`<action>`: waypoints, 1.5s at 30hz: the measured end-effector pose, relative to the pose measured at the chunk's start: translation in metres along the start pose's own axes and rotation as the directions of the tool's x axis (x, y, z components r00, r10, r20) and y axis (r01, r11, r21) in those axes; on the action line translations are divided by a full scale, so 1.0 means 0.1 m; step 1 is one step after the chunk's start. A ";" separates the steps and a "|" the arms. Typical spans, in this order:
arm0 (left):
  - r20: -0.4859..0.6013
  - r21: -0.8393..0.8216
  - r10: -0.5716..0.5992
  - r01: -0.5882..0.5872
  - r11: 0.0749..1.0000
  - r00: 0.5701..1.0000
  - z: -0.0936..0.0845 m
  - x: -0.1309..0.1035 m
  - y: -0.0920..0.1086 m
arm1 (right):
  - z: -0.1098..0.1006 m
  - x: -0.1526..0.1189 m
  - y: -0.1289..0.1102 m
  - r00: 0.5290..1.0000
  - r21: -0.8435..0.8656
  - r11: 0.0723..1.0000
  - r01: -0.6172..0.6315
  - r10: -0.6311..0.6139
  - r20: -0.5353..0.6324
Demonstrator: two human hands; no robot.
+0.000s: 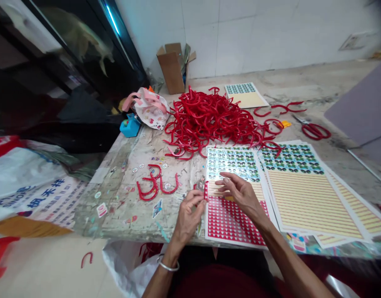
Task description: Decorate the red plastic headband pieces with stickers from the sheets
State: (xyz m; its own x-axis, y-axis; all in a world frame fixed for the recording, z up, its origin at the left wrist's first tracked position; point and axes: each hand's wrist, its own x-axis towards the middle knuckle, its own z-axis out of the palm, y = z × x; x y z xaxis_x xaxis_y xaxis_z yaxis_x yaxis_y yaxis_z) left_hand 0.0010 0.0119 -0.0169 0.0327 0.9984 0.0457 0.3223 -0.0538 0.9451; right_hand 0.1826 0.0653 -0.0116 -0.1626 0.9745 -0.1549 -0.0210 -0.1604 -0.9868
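Red hoops [215, 120] heaped on bench [116, 209], beyond sticker sheet [230, 223], likely to leave working room. Right hand [243, 196] partly open over sheet, apparently empty. Left hand [188, 216] nearly closed at sheet's left edge, fingertips pinching red strip [206, 190], seemingly for control.

Looks like a small home-style workshop: worn, paint-stained grey work table [116, 174] w/ a big heap of curved red plastic pieces [209, 118], printed sticker sheets in blue, yellow & red [311, 190], red-handled metal scissors [314, 129], open brown cardboard box [171, 72], plus pale tiled wall [240, 37] behind.
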 end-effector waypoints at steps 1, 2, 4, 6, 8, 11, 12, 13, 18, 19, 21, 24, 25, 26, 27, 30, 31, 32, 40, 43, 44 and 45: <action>-0.045 0.133 0.045 -0.039 0.990 0.998 -0.11 0.05 -0.09 | 0.00 0.09 0.01 0.998 -0.099 0.993 0.063 -0.064 -0.015; -0.087 0.263 0.096 -0.070 0.962 0.992 -0.21 0.10 -0.19 | 0.02 0.20 0.02 0.989 -0.232 0.962 0.141 -0.148 -0.013; -0.175 0.495 0.208 -0.097 0.864 0.962 -0.41 0.20 -0.42 | 0.13 0.45 0.03 0.947 -0.506 0.808 0.301 -0.315 0.059; -0.304 0.609 0.290 -0.049 0.792 0.907 -0.56 0.26 -0.61 | 0.33 0.71 0.04 0.899 -0.669 0.624 0.403 -0.406 0.164; -0.361 0.641 0.323 -0.019 0.767 0.875 -0.64 0.28 -0.71 | 0.57 0.95 0.07 0.877 -0.702 0.548 0.455 -0.410 0.250; -0.375 0.664 0.343 -0.009 0.748 0.861 -0.67 0.20 -0.67 | 0.88 1.23 0.11 0.854 -0.745 0.442 0.499 -0.396 0.337; -0.366 0.665 0.342 -0.013 0.746 0.866 -0.67 0.16 -0.62 | 0.94 1.31 0.12 0.851 -0.762 0.410 0.502 -0.393 0.349; -0.351 0.660 0.331 -0.020 0.751 0.876 -0.67 0.11 -0.57 | 0.97 1.37 0.11 0.848 -0.777 0.380 0.502 -0.391 0.357; -0.335 0.560 0.218 0.008 0.828 0.917 -0.68 0.00 -0.37 | 0.92 1.51 0.05 0.813 -0.783 0.264 0.563 -0.350 0.466; -0.335 0.537 0.201 0.012 0.843 0.920 -0.66 0.02 -0.35 | 0.90 1.51 0.05 0.801 -0.775 0.248 0.582 -0.341 0.492; -0.308 0.498 0.176 0.001 0.867 0.935 -0.62 0.06 -0.31 | 0.88 1.48 0.07 0.787 -0.767 0.226 0.600 -0.336 0.517; -0.251 0.450 0.181 -0.050 0.892 0.951 -0.54 0.10 -0.24 | 0.89 1.46 0.06 0.790 -0.773 0.228 0.592 -0.355 0.500; -0.245 0.436 0.188 -0.065 0.898 0.951 -0.53 0.09 -0.22 | 0.89 1.47 0.03 0.791 -0.772 0.239 0.589 -0.366 0.491; -0.246 0.423 0.192 -0.073 0.903 0.950 -0.52 0.08 -0.21 | 0.87 1.50 -0.02 0.791 -0.768 0.255 0.588 -0.379 0.480; -0.252 0.411 0.191 -0.073 0.909 0.949 -0.53 0.06 -0.20 | 0.85 1.53 -0.10 0.792 -0.763 0.275 0.585 -0.398 0.463; -0.287 0.365 0.161 -0.048 0.930 0.944 -0.55 0.01 -0.20 | 0.73 1.69 -0.42 0.798 -0.743 0.359 0.564 -0.469 0.379; -0.298 0.344 0.147 -0.038 0.938 0.943 -0.55 0.00 -0.20 | 0.68 1.75 -0.52 0.800 -0.731 0.391 0.560 -0.486 0.352; -0.305 0.321 0.135 -0.032 0.947 0.943 -0.55 0.00 -0.20 | 0.63 1.79 -0.62 0.801 -0.712 0.418 0.564 -0.489 0.347; -0.263 -0.059 -0.075 0.061 0.996 0.962 -0.46 0.17 -0.02 | 0.42 1.49 -0.89 0.767 -0.589 0.493 0.640 -0.452 0.455; -0.246 -0.276 -0.198 0.127 0.953 0.949 -0.50 0.28 0.12 | 0.41 1.22 -0.89 0.701 -0.556 0.431 0.711 -0.492 0.516; -0.247 -0.340 -0.213 0.121 0.933 0.945 -0.52 0.33 0.17 | 0.41 1.14 -0.89 0.665 -0.545 0.388 0.744 -0.512 0.544; -0.251 -0.391 -0.219 0.107 0.914 0.943 -0.52 0.38 0.22 | 0.41 1.06 -0.88 0.628 -0.534 0.342 0.773 -0.531 0.568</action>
State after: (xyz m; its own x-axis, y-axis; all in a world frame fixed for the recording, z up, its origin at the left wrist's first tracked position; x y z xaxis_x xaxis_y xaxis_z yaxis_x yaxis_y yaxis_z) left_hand -0.0402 0.0491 0.0222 -0.2774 0.9572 -0.0822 -0.0723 0.0645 0.9953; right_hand 0.1272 0.1763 0.0606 -0.6518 0.6079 0.4536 0.3941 0.7824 -0.4822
